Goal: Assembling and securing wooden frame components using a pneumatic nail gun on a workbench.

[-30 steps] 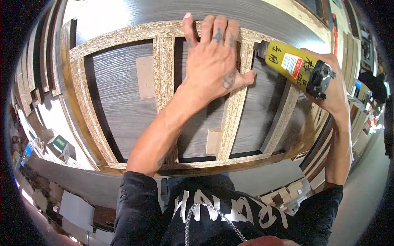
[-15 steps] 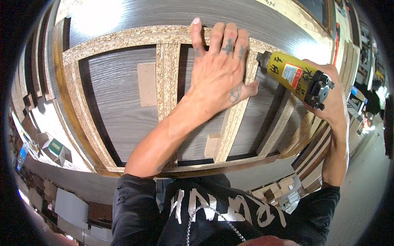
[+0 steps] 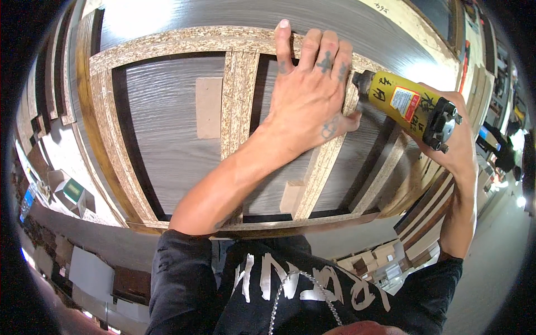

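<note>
A particle-board frame with several crosspieces stands on edge over a grey wood-grain panel. My left hand braces it, with the middle fingers curled over the far rail and their tips hidden; the little finger sticks up and the thumb reaches across a slanting crosspiece. In my right hand is a yellow nail gun, partly covering the fingers. Its dark nose sits close to the joint of the far rail and that crosspiece, just right of my left fingers. Whether the nose touches the wood I cannot tell.
Two small board blocks, one by the left crosspiece and one by the slanting crosspiece, lie inside the frame. Stacked boards stand at the right. An opened carton lies at the left, near a blue-labelled bottle.
The whole view has shifted slightly, so the frame and both hands appear a little further right. Both hands keep nearly the same places on the frame and nail gun.
</note>
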The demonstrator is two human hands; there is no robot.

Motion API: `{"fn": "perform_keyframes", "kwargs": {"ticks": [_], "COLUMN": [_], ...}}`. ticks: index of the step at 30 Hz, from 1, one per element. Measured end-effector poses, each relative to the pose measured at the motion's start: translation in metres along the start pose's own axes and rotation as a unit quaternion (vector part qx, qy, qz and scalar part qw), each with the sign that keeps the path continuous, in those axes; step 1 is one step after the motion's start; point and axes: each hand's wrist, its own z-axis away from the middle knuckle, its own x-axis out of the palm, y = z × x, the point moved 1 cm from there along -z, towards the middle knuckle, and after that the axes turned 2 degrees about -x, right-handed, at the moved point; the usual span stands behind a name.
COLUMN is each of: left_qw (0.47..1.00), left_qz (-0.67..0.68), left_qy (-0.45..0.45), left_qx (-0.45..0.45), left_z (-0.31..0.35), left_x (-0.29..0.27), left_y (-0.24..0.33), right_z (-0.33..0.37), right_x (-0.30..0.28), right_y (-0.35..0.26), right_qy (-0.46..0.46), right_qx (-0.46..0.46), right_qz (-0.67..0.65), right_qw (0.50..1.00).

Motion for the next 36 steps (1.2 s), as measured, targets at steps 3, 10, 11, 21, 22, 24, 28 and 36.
{"fn": "perform_keyframes", "kwargs": {"ticks": [3, 10, 11, 21, 22, 24, 28, 36], "left_qw": [1.0, 0.996, 0.997, 0.996, 0.996, 0.996, 0.996, 0.996], "left_qz": [0.002, -0.045, -0.043, -0.051, -0.052, -0.051, -0.05, -0.06], "left_qy": [-0.007, -0.072, -0.07, -0.065, -0.069, -0.072, -0.074, -0.06], "left_qx": [-0.005, -0.005, -0.003, -0.013, -0.009, 0.0, -0.006, -0.005], "left_z": [0.001, -0.001, 0.0, 0.0, 0.0, 0.0, 0.003, -0.005], "left_x": [0.002, -0.003, -0.002, -0.005, -0.004, -0.003, -0.006, 0.001], "left_y": [-0.001, 0.0, -0.002, -0.005, -0.005, -0.003, -0.009, -0.002], "right_z": [0.002, 0.005, 0.003, 0.006, 0.003, 0.001, -0.005, 0.12], "right_x": [0.001, 0.0, -0.002, 0.0, -0.001, -0.003, 0.0, 0.009], "right_y": [0.007, -0.001, -0.004, 0.014, 0.009, 0.001, -0.018, 0.037], "right_qy": [0.008, 0.002, -0.006, -0.048, -0.028, -0.031, -0.023, 0.042], "right_qx": [-0.01, 0.003, 0.011, 0.029, 0.017, 0.011, 0.023, 0.204], "right_qz": [-0.025, 0.005, 0.015, 0.0, 0.009, 0.022, 0.022, -0.213], "right_qw": [1.0, 1.0, 1.0, 0.998, 0.999, 0.999, 0.999, 0.955]}}
